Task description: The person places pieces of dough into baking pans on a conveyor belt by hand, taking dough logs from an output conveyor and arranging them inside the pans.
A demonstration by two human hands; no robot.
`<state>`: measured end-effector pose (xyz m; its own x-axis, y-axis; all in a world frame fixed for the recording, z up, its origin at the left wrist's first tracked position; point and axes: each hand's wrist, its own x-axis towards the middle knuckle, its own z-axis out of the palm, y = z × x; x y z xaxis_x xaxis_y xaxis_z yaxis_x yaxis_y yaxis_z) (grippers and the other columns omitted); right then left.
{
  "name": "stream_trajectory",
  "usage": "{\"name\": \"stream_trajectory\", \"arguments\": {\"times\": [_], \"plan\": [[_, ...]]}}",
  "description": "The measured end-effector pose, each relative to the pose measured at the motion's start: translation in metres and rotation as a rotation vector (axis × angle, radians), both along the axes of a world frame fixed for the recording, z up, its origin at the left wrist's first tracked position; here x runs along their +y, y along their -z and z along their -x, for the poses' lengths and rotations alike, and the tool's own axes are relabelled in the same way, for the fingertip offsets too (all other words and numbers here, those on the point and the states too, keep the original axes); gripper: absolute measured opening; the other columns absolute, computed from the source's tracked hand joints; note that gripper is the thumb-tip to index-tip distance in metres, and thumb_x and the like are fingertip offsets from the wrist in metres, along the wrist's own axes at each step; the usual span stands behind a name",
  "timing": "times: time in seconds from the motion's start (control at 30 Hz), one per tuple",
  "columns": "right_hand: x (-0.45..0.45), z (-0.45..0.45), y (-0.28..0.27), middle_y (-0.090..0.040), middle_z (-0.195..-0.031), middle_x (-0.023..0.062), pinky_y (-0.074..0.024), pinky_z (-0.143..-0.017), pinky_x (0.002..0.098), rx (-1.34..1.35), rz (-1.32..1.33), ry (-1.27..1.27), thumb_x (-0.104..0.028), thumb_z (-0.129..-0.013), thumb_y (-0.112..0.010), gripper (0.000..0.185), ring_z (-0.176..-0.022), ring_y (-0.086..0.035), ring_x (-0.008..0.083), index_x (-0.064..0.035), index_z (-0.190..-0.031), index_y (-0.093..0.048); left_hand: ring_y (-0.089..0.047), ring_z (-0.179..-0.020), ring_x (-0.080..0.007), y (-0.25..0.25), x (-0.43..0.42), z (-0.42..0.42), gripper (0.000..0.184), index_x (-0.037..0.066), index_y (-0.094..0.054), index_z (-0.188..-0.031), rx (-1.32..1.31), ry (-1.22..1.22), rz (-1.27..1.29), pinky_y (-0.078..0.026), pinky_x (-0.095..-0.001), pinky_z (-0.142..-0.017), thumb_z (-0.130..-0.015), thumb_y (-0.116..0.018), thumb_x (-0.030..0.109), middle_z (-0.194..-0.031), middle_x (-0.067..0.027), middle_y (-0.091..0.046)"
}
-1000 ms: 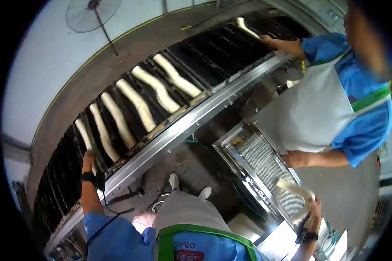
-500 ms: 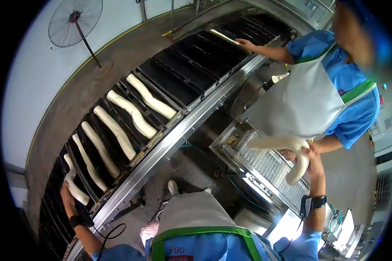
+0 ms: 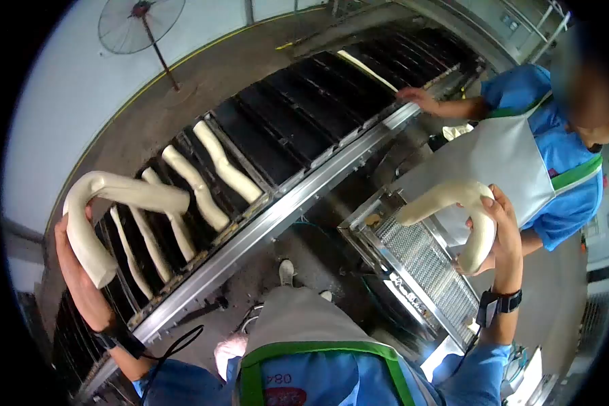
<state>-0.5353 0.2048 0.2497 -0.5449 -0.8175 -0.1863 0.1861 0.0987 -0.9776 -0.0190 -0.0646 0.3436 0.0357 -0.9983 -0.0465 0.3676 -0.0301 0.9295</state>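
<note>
My left hand [image 3: 80, 271] is wrapped around a thick, cream-coloured dough roll [image 3: 125, 191], raised above the conveyor at the left. The roll bends over the hand, with one end hanging down and the other reaching right. My right hand [image 3: 506, 223] grips another dough roll [image 3: 482, 216], which curves like a hook in front of the co-worker's apron. Some fingers of both hands are hidden behind the rolls. Below and right of my left hand, several more dough rolls [image 3: 227, 166] lie in the black slots of the conveyor [image 3: 271, 135].
A co-worker in a blue shirt and white apron [image 3: 487, 159] stands at the right, one hand [image 3: 419, 99] near a thin roll [image 3: 367, 70] on the conveyor. A metal-mesh platform [image 3: 426, 264] sits between us. The conveyor's metal rail [image 3: 298, 186] runs diagonally. A fan [image 3: 142, 24] stands behind.
My left hand has lifted a dough roll off the conveyor, and it now bends over the hand. My right hand still holds its roll. The co-worker's hand has shifted slightly along the conveyor.
</note>
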Motion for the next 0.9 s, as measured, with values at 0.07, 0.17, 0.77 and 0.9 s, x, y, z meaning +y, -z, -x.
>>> {"name": "stream_trajectory", "arguments": {"times": [0.07, 0.17, 0.77, 0.9], "plan": [[-0.007, 0.012, 0.002, -0.053, -0.080, 0.0123, -0.0509, -0.050, 0.0240, -0.020, 0.028, 0.008, -0.021, -0.074, -0.056, 0.027, -0.060, -0.056, 0.0134, 0.0001, -0.084, -0.042, -0.057, -0.077, -0.0155, -0.002, -0.009, 0.030, 0.027, -0.004, -0.050, -0.095, 0.014, 0.097, -0.026, -0.048, -0.0251, -0.071, -0.076, -0.049, 0.015, -0.087, -0.0129, -0.058], [-0.017, 0.019, 0.002, -0.052, -0.080, 0.0118, -0.0516, -0.052, 0.0248, -0.015, 0.027, 0.010, -0.021, -0.074, -0.057, 0.028, -0.060, -0.056, 0.0139, 0.0004, -0.084, -0.042, -0.058, -0.073, -0.0147, -0.003, -0.006, 0.100, 0.025, -0.002, -0.053, -0.093, -0.040, 0.108, 0.024, -0.049, -0.0245, -0.067, -0.077, -0.049, 0.016, -0.081, -0.0109, -0.060], [-0.049, 0.128, 0.035, -0.052, -0.079, 0.0152, -0.0502, -0.053, 0.0259, -0.043, -0.008, 0.108, -0.020, -0.072, -0.058, 0.031, -0.062, -0.056, 0.0175, 0.0025, -0.085, -0.042, -0.057, -0.070, -0.0153, 0.036, -0.056, 0.269, 0.028, -0.003, -0.051, -0.096, -0.075, 0.017, 0.023, -0.048, -0.0235, -0.063, -0.078, -0.048, 0.018, -0.080, -0.0124, -0.058], [-0.056, 0.157, 0.043, -0.053, -0.079, 0.0146, -0.0502, -0.053, 0.0259, -0.039, -0.013, 0.113, -0.020, -0.072, -0.058, 0.030, -0.062, -0.056, 0.0169, 0.0019, -0.084, -0.042, -0.057, -0.069, -0.0154, 0.040, -0.055, 0.305, 0.032, -0.003, -0.050, -0.096, -0.080, 0.159, 0.025, -0.048, -0.0238, -0.063, -0.078, -0.047, 0.022, -0.081, -0.0116, -0.059]]}}
